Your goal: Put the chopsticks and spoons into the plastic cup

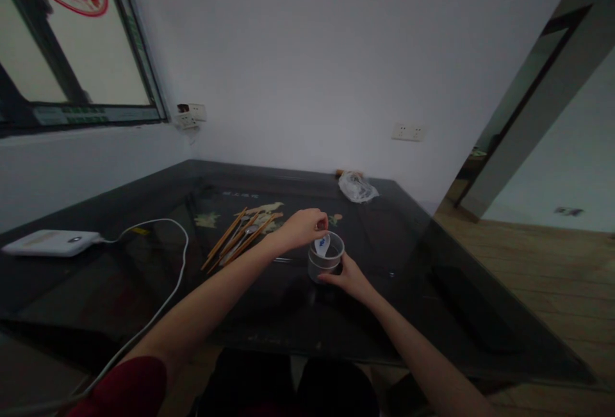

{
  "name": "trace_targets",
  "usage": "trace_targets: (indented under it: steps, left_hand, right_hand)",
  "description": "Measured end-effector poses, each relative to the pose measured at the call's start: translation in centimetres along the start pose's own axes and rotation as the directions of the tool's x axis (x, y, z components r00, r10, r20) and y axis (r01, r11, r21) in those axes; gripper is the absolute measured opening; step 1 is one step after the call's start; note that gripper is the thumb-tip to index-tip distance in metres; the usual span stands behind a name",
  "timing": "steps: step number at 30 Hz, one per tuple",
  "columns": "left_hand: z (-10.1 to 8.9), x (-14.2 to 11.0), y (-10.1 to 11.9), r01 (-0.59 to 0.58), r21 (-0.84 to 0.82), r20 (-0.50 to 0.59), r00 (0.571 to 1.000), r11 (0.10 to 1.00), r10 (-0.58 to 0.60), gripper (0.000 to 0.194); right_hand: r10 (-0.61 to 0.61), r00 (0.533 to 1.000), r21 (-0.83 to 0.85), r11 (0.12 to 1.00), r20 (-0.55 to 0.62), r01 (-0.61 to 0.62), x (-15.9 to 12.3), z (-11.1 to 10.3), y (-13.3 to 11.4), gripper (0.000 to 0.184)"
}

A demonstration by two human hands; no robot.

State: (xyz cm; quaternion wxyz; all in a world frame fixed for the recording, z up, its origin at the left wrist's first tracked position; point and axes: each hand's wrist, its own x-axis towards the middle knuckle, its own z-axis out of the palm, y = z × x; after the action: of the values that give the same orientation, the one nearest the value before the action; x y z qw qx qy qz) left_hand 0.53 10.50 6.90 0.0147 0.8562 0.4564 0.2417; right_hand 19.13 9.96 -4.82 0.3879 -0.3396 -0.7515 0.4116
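Observation:
A metal cylindrical cup (318, 267) stands upright on the dark table in front of me. My right hand (353, 281) is wrapped round its right side, thumb across the front. Above the cup's rim my left hand (303, 227) is closed in a pinch at a white spoon (322, 246) with a blue mark. The spoon leans at the cup's mouth; its lower part is hidden inside. Left of the cup lie several wooden chopsticks (221, 242) and metal spoons (250, 229) in a loose bunch.
A white power bank (52, 243) with a white cable (185, 247) lies on the left of the black table (384, 314). A crumpled clear plastic bag (356, 188) rests near the wall. A dark flat object (468, 308) is at the right.

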Motion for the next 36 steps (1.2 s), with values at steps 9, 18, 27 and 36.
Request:
trace_targets:
  steps: [9,18,27,36]
  left_hand:
    - [0.2,0.5,0.9,-0.042,0.394,0.097,0.995,0.918,0.004,0.017]
    - [0.5,-0.5,0.9,-0.035,0.411,0.001,0.999,0.911,0.038,0.012]
    - [-3.7,-2.4,-1.2,0.158,-0.135,-0.268,0.944,0.978,-0.19,0.019]
    - [-5.8,-9.1,-16.2,0.436,-0.605,-0.367,0.59,0.666,-0.719,0.029]
  right_hand:
    - [0.015,1.0,0.025,1.0,0.0,-0.015,0.1,0.0,-0.4,0.08]
    - [0.009,1.0,0.01,1.0,-0.009,-0.009,0.1,0.1,-0.6,0.08]
    - [0.04,0.999,0.04,0.998,-0.003,-0.04,0.0,0.1,-0.1,0.078]
    - [0.086,0.996,0.0,0.996,-0.016,-0.086,-0.2,-0.1,-1.3,0.07]
